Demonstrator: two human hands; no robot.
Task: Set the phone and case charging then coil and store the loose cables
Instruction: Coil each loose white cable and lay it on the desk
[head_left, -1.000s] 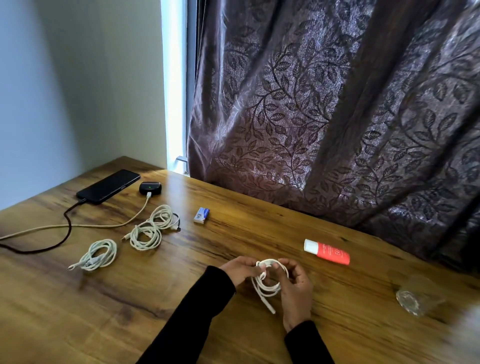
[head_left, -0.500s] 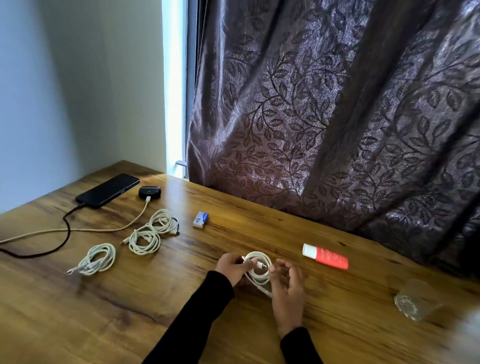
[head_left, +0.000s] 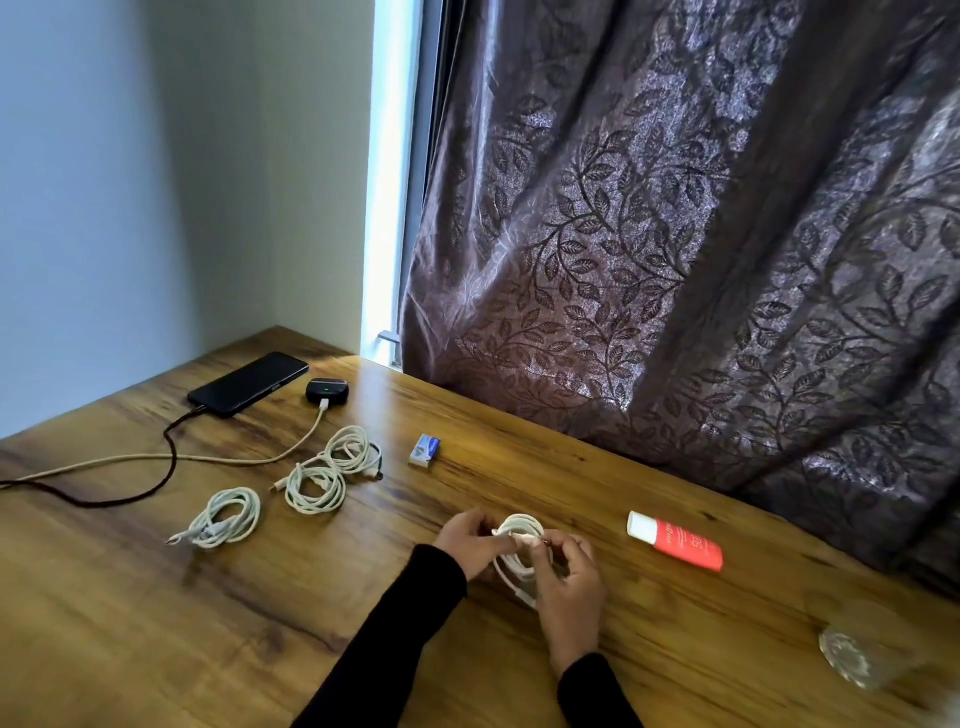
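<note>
Near the front edge of the wooden surface (head_left: 130, 623), mid-width, both hands work one white cable coil (head_left: 519, 551): left hand (head_left: 470, 540) fingers curled, pinching the coil's left side, right hand (head_left: 571, 587) fingers bent, pinching its loose end w/ thumb & forefinger. Toward the far-left corner lie the phone (head_left: 248, 383) & black case (head_left: 327, 391), each w/ a cable plugged in, and three finished coils (head_left: 311, 486) sit between them and the hands, w/ bare wood front-left. Red tube (head_left: 675, 541) to the right has writing, too blurred to read; small blue box (head_left: 425, 450) likewise.
</note>
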